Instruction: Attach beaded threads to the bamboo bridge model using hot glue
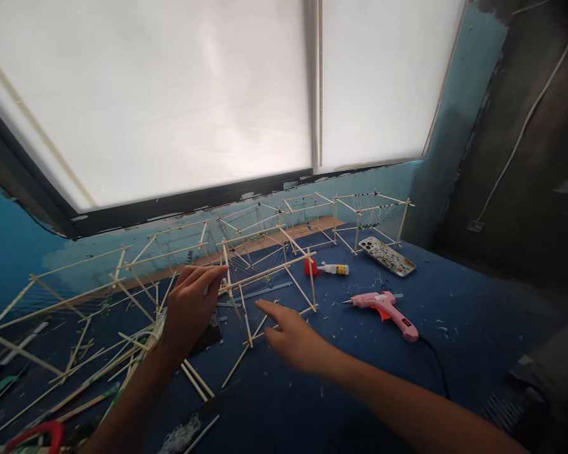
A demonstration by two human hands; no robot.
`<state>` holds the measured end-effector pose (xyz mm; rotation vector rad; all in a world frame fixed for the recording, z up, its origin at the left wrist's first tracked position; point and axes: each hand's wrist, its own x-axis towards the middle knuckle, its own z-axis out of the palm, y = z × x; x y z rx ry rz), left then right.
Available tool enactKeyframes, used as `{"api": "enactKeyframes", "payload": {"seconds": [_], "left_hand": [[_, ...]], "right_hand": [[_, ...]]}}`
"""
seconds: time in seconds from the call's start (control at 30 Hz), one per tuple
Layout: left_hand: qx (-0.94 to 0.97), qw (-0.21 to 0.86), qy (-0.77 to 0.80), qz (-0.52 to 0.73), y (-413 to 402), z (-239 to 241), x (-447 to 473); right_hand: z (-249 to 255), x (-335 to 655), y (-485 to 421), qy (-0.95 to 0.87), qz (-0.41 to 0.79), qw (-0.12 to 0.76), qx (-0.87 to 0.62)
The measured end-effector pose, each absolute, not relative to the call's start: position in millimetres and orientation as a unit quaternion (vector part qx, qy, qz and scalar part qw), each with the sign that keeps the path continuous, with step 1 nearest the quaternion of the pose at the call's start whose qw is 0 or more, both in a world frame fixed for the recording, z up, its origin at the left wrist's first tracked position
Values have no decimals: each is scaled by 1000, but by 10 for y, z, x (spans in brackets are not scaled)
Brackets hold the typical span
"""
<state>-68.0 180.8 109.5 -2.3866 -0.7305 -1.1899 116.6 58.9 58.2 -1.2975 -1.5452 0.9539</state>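
Note:
A cube-like frame of thin wooden sticks [265, 275], with fine threads strung across it, stands on the blue table in front of me. My left hand [194, 306] is at its left side, thumb and fingers pinched together beside an upright stick; whatever lies between the fingertips is too small to make out. Low in front of the frame is my right hand [296, 337], index finger stretched toward the left and the other fingers partly curled. I see nothing in it. A small dark object [207, 337] is partly hidden behind my left wrist.
More stick frames [163, 261] line the wall below the window. To the right lie a pink glue gun [383, 306], a phone [389, 256], a small glue bottle [335, 269] and its red cap [310, 267]. Loose sticks [99, 372] and a red handle [52, 432] are at left.

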Motion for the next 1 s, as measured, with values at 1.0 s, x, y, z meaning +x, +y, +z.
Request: {"api": "enactKeyframes", "payload": {"seconds": [1.0], "left_hand": [[-835,184,-273,-440,1842,1028,-651]], "right_hand": [[-138,2833,-767,-505,-58,185,-841]]}}
